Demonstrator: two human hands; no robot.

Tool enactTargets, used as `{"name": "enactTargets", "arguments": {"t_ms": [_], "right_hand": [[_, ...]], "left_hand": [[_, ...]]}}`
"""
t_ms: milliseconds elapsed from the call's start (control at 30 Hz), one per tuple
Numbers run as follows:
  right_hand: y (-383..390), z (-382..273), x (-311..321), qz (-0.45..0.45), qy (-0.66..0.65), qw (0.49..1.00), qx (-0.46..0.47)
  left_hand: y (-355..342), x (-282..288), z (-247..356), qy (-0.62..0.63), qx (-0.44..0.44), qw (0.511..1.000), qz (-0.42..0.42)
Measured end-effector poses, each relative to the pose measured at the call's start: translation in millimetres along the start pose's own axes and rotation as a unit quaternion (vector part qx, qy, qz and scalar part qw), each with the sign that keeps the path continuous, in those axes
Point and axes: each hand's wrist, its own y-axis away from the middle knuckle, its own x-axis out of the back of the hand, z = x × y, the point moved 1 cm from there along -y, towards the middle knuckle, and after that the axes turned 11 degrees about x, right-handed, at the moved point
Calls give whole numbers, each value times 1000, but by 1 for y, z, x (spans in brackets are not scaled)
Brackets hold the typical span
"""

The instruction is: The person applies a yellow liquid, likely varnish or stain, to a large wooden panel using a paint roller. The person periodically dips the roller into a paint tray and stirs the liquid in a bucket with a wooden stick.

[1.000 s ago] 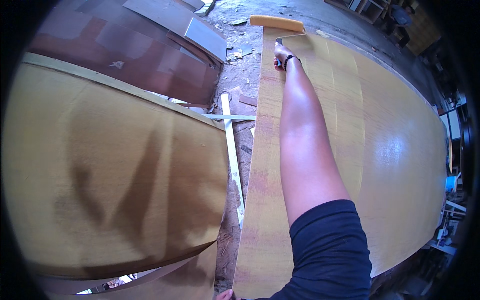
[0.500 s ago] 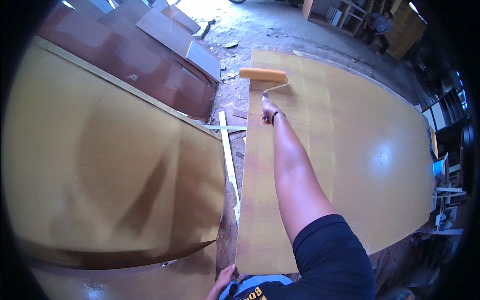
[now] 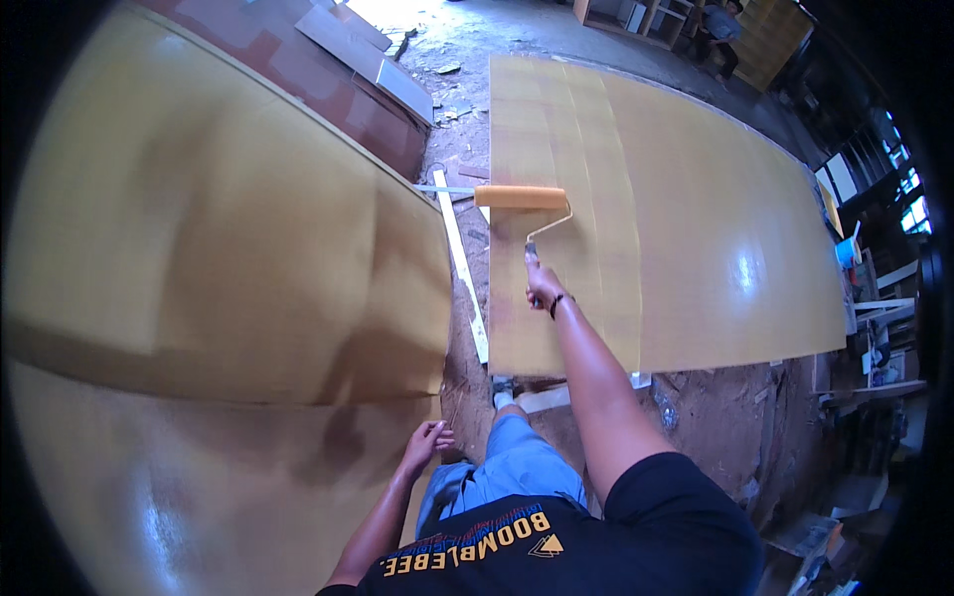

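In my right hand [image 3: 542, 288] is the handle of a paint roller with an orange sleeve [image 3: 520, 198], gripped with my fingers wrapped round it. The roller lies across the left edge of a yellow-coated board [image 3: 723, 238], whose surface shows lengthwise bands and a glossy patch. My left hand [image 3: 429, 437] hangs low beside my shorts, over the near end of the left-hand panels, its fingers loosely apart and holding nothing. Another yellow board [image 3: 248, 248] lies to the left, with shadows across it.
Pale wooden strips [image 3: 457, 268] cross in the dirt gap between the boards. Reddish-brown boards [image 3: 378, 129] lie at the upper left. A crouched person [image 3: 717, 35] is by shelving in the back right. A blue bucket [image 3: 847, 253] and offcuts stand at the right.
My right hand has drawn the roller back toward me along the board's left edge. My left hand has left the near board edge and now hangs free. More of my legs shows.
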Motion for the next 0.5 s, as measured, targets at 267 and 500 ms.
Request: {"name": "enactTargets", "arguments": {"t_ms": [267,500], "right_hand": [[217,134,-23,27,6,999,25],[322,192,-41,22,29,999,24]], "left_hand": [[43,-35,-52,-34,-1,997,-64],[43,-122,-38,-56,-52,984,-159]]}}
